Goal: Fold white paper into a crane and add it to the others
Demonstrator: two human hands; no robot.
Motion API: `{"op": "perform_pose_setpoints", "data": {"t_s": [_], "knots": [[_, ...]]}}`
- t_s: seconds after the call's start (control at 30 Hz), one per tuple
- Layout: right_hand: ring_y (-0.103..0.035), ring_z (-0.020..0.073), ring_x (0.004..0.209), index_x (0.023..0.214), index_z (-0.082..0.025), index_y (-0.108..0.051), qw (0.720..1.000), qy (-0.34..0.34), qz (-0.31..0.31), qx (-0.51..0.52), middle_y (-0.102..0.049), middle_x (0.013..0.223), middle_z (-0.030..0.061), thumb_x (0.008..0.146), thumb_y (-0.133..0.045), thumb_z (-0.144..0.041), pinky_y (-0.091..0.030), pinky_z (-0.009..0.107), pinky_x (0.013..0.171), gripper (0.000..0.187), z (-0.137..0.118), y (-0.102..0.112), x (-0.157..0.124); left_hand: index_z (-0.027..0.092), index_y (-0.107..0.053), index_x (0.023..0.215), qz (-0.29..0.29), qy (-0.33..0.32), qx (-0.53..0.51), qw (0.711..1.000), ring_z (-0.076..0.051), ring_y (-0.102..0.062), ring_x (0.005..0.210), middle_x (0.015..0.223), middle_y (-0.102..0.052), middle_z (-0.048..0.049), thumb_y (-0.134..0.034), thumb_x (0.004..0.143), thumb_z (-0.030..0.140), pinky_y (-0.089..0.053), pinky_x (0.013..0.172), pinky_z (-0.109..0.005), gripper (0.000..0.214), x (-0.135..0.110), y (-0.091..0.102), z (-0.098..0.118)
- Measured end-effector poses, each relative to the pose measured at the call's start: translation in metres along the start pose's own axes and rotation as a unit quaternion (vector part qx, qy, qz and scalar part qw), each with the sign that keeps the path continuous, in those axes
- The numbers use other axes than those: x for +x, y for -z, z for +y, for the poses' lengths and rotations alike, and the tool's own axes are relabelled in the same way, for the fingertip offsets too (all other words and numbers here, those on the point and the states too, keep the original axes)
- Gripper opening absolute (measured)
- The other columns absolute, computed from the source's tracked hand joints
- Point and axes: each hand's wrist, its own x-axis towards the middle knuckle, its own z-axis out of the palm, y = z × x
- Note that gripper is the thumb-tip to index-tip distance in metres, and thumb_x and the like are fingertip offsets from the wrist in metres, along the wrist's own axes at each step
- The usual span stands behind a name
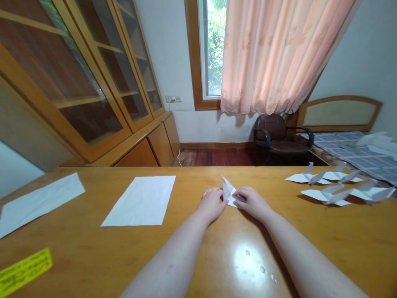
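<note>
A partly folded piece of white paper lies on the wooden table between my hands, one sharp tip pointing away from me. My left hand rests at its left edge, fingers curled and thumb against the paper. From the right, my right hand pinches the other side, its thumb and fingers on the folds. Part of the paper is hidden under the right fingers. To the right stand several folded paper cranes with spread wings. A flat sheet of white paper lies to the left.
Another white sheet lies at the table's far left. A yellow label with writing is at the near left corner. Beyond the table's far edge are a glass-door cabinet, an office chair and a bed.
</note>
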Motion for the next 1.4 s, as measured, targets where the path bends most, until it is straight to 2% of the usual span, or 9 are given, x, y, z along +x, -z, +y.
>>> {"op": "perform_pose_setpoints", "data": {"t_s": [0.17, 0.37, 0.57, 0.73, 0.9, 1.03, 1.17, 1.27, 1.4], "knots": [[-0.055, 0.0237, 0.104, 0.092, -0.024, -0.071, 1.0, 0.014, 0.007, -0.013, -0.061, 0.112, 0.0087, 0.075, -0.064, -0.031, -0.04, 0.039, 0.092, 0.02, 0.003, -0.003, -0.001, 0.023, -0.061, 0.107, 0.009, -0.014, 0.004, 1.0, -0.022, -0.052, 0.108, 0.112, -0.062, -0.0055, -0.055, 0.08, 0.029, -0.027, 0.105, -0.039, 0.028, 0.001, -0.002, -0.003], [-0.055, 0.0241, 0.105, 0.098, -0.022, -0.069, 1.0, 0.011, 0.006, -0.006, -0.062, 0.112, 0.0094, 0.073, -0.065, -0.029, -0.04, 0.04, 0.095, 0.027, 0.002, -0.003, -0.001, 0.023, -0.062, 0.106, 0.011, -0.011, 0.005, 1.0, -0.022, -0.052, 0.108, 0.111, -0.062, -0.0054, -0.055, 0.08, 0.027, -0.027, 0.105, -0.038, 0.027, 0.002, -0.003, -0.004], [-0.05, 0.0253, 0.114, 0.107, -0.021, -0.063, 1.0, 0.014, 0.021, 0.01, -0.055, 0.125, 0.0112, 0.067, -0.067, -0.024, -0.036, 0.041, 0.1, 0.041, -0.002, -0.001, -0.002, 0.024, -0.064, 0.1, 0.016, -0.01, -0.001, 1.0, -0.021, -0.054, 0.103, 0.106, -0.064, -0.0043, -0.052, 0.082, 0.026, -0.028, 0.104, -0.037, 0.022, 0.003, -0.007, -0.006], [-0.052, 0.0252, 0.112, 0.102, -0.022, -0.065, 1.0, 0.023, 0.007, 0.012, -0.057, 0.122, 0.0098, 0.067, -0.067, -0.025, -0.037, 0.041, 0.098, 0.036, -0.005, -0.001, -0.003, 0.023, -0.066, 0.095, 0.032, -0.023, -0.016, 0.999, -0.02, -0.056, 0.095, 0.099, -0.066, -0.0037, -0.053, 0.081, 0.025, -0.033, 0.098, -0.036, 0.02, 0.004, -0.007, -0.008], [-0.053, 0.0259, 0.109, 0.1, -0.023, -0.066, 1.0, 0.017, -0.004, 0.014, -0.058, 0.119, 0.0097, 0.065, -0.069, -0.023, -0.038, 0.041, 0.096, 0.036, -0.008, 0.002, -0.003, 0.02, -0.067, 0.09, 0.03, -0.008, -0.042, 0.999, -0.021, -0.057, 0.09, 0.094, -0.067, -0.0059, -0.05, 0.084, 0.034, -0.04, 0.088, -0.033, 0.023, 0.004, -0.003, -0.007], [-0.056, 0.0241, 0.097, 0.099, -0.021, -0.063, 0.999, 0.003, 0.007, 0.036, -0.062, 0.105, 0.0079, 0.06, -0.075, -0.026, -0.042, 0.039, 0.088, 0.041, -0.009, 0.003, -0.004, 0.019, -0.068, 0.088, 0.029, 0.005, -0.059, 0.998, -0.021, -0.056, 0.091, 0.093, -0.067, -0.007, -0.046, 0.086, 0.039, -0.041, 0.085, -0.031, 0.03, 0.004, -0.002, -0.008], [-0.058, 0.0211, 0.089, 0.104, -0.018, -0.056, 0.991, -0.035, 0.039, 0.12, -0.064, 0.097, 0.0069, 0.067, -0.071, -0.035, -0.045, 0.036, 0.082, 0.043, -0.004, 0.0, -0.003, 0.018, -0.068, 0.085, 0.02, -0.013, -0.071, 0.997, -0.02, -0.057, 0.087, 0.09, -0.067, -0.0064, -0.043, 0.088, 0.04, -0.041, 0.083, -0.031, 0.034, 0.005, -0.003, -0.008], [-0.059, 0.0197, 0.084, 0.107, -0.017, -0.055, 0.979, -0.058, 0.039, 0.19, -0.064, 0.091, 0.0055, 0.072, -0.067, -0.037, -0.046, 0.034, 0.079, 0.042, -0.001, -0.001, -0.002, 0.019, -0.068, 0.083, -0.009, -0.049, -0.08, 0.996, -0.02, -0.057, 0.084, 0.087, -0.068, -0.0051, -0.042, 0.088, 0.043, -0.04, 0.084, -0.032, 0.036, 0.004, -0.003, -0.006], [-0.06, 0.0194, 0.078, 0.092, -0.017, -0.064, 0.962, -0.057, 0.011, 0.268, -0.066, 0.085, 0.0051, 0.077, -0.06, -0.042, -0.046, 0.032, 0.073, 0.029, 0.0, 0.0, -0.002, 0.02, -0.068, 0.082, -0.05, -0.089, -0.079, 0.992, -0.018, -0.057, 0.079, 0.083, -0.068, -0.003, -0.044, 0.087, 0.042, -0.038, 0.09, -0.034, 0.033, 0.002, -0.003, -0.003]]}}
